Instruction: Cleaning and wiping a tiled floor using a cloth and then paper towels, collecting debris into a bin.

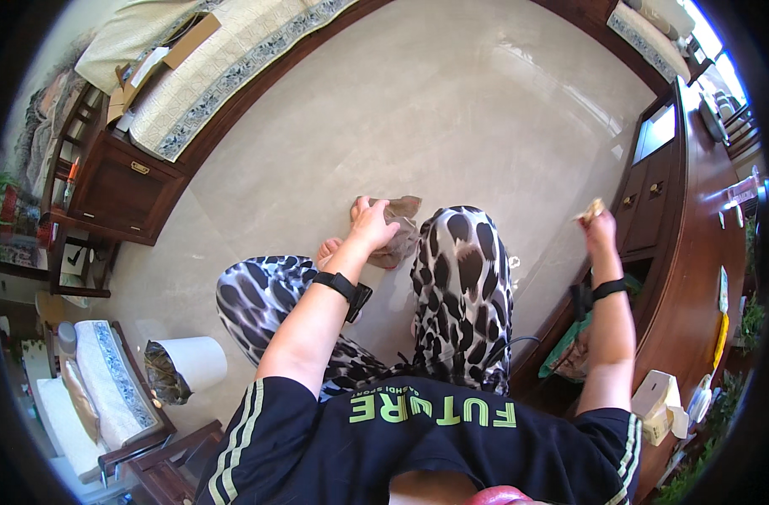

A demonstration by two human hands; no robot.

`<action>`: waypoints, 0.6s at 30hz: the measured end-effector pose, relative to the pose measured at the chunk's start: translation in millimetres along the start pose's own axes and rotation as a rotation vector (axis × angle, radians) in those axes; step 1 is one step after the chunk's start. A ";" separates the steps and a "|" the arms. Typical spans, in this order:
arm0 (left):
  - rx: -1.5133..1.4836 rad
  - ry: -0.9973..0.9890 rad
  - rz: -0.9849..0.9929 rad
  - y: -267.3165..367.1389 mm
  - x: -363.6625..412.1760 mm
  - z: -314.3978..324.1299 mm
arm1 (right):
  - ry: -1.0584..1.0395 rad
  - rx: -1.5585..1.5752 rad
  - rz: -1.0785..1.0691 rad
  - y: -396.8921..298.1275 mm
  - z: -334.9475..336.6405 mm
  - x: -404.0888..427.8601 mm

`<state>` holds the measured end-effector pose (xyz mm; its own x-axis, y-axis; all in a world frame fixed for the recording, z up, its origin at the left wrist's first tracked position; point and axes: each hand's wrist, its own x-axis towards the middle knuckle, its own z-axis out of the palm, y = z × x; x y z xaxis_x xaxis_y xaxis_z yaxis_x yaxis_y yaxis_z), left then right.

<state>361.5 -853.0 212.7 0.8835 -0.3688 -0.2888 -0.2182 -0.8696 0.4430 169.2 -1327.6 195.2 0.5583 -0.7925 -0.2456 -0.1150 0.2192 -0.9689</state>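
My left hand [375,226] lies over a crumpled brown cloth [394,249] on the floor, between my bent knees. Its thumb and fingers are spread across the cloth; whether they pinch it is hard to tell. Part of the cloth is hidden under the hand, and my bare foot is just left of it. My right hand [600,228] is stretched out to the right, above the floor beside the wooden cabinet, closed around a small crumpled beige piece [591,209] of unclear material. Both wrists wear black bands.
A long dark wooden cabinet [690,252] runs down the right, a green bag [564,347] in its open lower part and an opened box [659,404] on top. A white waste bin [198,363] with a dark liner lies at left. A cushioned wooden bench [233,76] borders the upper left.
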 end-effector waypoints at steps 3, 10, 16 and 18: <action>-0.036 0.082 0.071 -4.2 -12.8 -16.8 | -0.028 -0.067 -0.197 -110.3 12.6 1.1; -0.100 0.111 0.135 29.0 -44.3 -64.6 | -0.136 -0.181 -0.429 -314.4 -18.7 11.2; -0.140 0.148 0.163 31.6 -63.3 -87.7 | -0.094 -0.304 -0.510 -317.2 39.7 -19.8; -0.103 0.142 0.180 33.7 -59.4 -82.1 | -0.088 -0.243 -0.471 -276.1 35.8 -10.7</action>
<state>335.7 -833.4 314.5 0.8854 -0.4582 -0.0788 -0.3400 -0.7537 0.5624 224.4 -1359.2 466.4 0.6608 -0.7202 0.2113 -0.0166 -0.2954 -0.9552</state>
